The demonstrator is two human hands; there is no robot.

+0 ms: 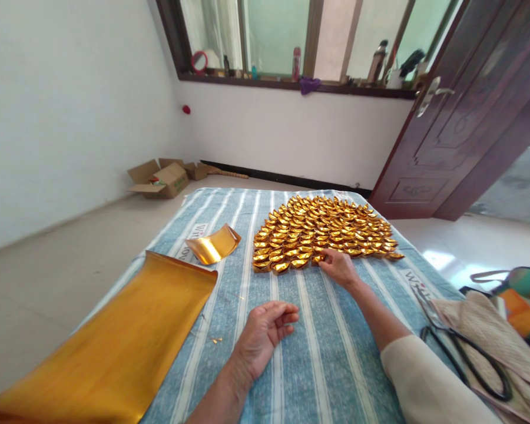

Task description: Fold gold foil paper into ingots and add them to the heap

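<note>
So, right hand (338, 266) out at 12 o'clock, fingertips pinching a gold ingot (318, 258) at the near edge of the ingot pile (322, 229) — grip looks light. Left hand (265, 333) resting palm-up on the striped cloth (318, 353), fingers loosely curled, holding nothing. Big foil sheet (115, 347) at 9 o'clock, small curled foil piece (214, 244) at 11. Scissors (463, 350) at 3 o'clock — lying on a beige fabric (490, 330).

Black scissors (463, 353), cardboard boxes (161, 178), perhaps bottles (296, 63) on windowsill (291, 84).
</note>
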